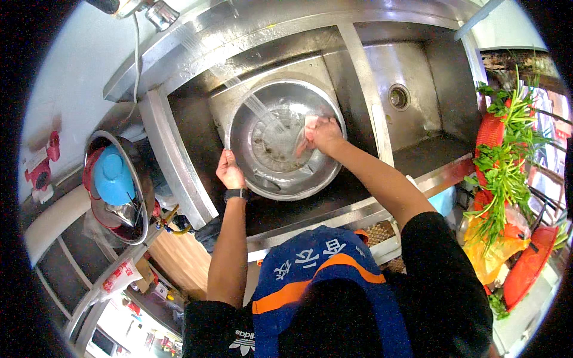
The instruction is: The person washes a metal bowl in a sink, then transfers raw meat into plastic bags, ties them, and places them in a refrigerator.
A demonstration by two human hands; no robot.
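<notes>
A large round stainless steel bowl (286,192) sits in the left sink basin, with water and some dark bits in its bottom. A stream of water falls into it from the upper left. My left hand (230,170), a dark band at its wrist, grips the bowl's left rim. Inside the bowl, at its right side, my right hand (324,134) is closed on a pinkish piece, perhaps raw meat, partly hidden by the fingers and blurred.
Right of the divider (369,85) is a second basin with a drain (399,97). Leafy green stalks (506,165) lie over red baskets at the far right. At left stands a metal bowl (145,219) holding a blue container (114,179). A faucet (162,15) is at upper left.
</notes>
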